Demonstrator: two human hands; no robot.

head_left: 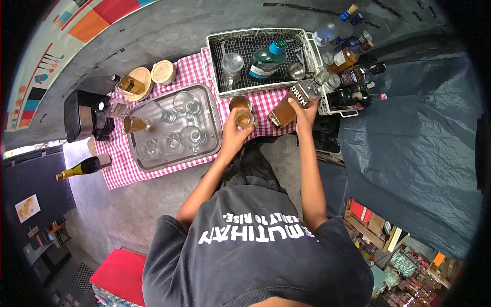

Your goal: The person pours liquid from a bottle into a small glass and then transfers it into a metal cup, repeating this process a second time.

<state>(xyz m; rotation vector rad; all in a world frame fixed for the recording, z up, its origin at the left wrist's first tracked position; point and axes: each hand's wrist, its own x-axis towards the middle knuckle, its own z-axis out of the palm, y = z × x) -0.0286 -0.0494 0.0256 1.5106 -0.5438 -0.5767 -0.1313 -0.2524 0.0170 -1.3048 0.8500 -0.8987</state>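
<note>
My left hand (pixel 236 137) is closed around a small glass (pixel 244 119) with amber liquid in it. Just behind that glass another glass (pixel 240 103) of amber drink stands on the checked cloth. My right hand (pixel 305 113) grips a clear bottle (pixel 284 110) labelled "DRUM", partly filled with brown liquid. The bottle leans, its neck toward the upper right, apart from the small glass. Left of my left hand lies a grey tray (pixel 217 118) with several clear glasses, among them a footed glass (pixel 193 136).
A white wire basket (pixel 208 57) at the back holds a green-blue bottle (pixel 268 60) and glassware. Several bottles (pixel 353 77) crowd a rack at the right. A gold-necked bottle (pixel 87 167) and a black appliance (pixel 79 115) are at the left.
</note>
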